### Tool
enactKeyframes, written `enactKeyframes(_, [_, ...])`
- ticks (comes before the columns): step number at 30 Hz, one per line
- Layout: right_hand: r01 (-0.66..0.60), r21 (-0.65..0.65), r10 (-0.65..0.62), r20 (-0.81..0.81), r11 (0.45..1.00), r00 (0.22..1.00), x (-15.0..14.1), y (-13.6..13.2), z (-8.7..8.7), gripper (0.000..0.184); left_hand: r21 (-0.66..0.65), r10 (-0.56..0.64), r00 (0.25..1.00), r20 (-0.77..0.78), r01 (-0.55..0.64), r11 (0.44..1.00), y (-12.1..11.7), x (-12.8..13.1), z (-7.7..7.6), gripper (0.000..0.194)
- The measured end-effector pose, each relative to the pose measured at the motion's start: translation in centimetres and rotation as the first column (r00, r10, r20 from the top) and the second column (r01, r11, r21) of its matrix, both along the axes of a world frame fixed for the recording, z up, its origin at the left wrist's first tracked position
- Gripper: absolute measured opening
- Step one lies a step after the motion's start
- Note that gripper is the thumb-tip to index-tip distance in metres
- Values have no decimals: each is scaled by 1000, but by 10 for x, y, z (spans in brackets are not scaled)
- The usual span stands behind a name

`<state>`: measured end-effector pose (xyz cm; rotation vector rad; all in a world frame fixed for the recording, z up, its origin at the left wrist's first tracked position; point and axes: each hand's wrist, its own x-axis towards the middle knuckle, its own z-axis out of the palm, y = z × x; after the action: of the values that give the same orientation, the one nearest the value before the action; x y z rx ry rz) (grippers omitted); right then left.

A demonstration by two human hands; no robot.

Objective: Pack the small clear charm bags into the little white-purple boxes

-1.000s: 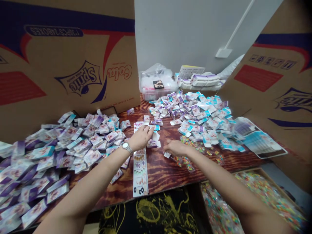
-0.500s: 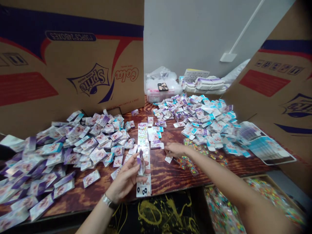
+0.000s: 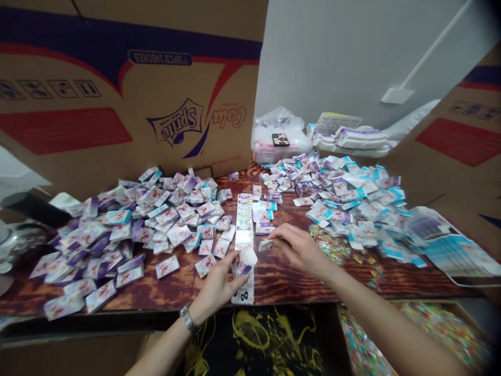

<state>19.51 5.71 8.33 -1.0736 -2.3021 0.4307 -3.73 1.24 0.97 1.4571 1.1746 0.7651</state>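
Note:
My left hand point(image 3: 219, 284), with a watch on its wrist, grips a small white and purple box point(image 3: 246, 260) near the table's front edge. My right hand point(image 3: 298, 248) hovers just to the right of it, fingers curled around a small flat packet point(image 3: 265, 244). A long strip of coloured stickers point(image 3: 243, 237) lies on the wooden table point(image 3: 274, 277) between and under the hands. Several small purple and teal boxes form a heap point(image 3: 129, 230) to the left and another heap point(image 3: 344, 193) to the right.
Tall cardboard cartons point(image 3: 129, 94) stand at the back left and at the right point(image 3: 462, 156). A clear bag with a phone on it point(image 3: 279, 138) sits at the back. Colourful sweets lie on the table point(image 3: 336, 250) and fill a box point(image 3: 410, 334) at lower right.
My left hand drew back from the middle of the table to the front edge with a small box. My right hand shifted slightly toward it. The view turned left.

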Motion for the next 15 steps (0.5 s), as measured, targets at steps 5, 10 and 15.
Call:
enactKeyframes(5, [-162, 252, 92, 268, 954, 959, -18, -12, -12, 26, 139, 16, 993, -118, 1, 990, -4, -5, -1, 50])
enactKeyframes(10, [-332, 292, 177, 452, 897, 875, -15, -15, -17, 25, 242, -18, 980, -197, 66, 968, -3, -9, 11, 45])
enactKeyframes(15, [-406, 273, 265, 434, 872, 861, -17, -15, -11, 24, 339, -17, 928, -372, 153, 928, -6, -7, 21, 45])
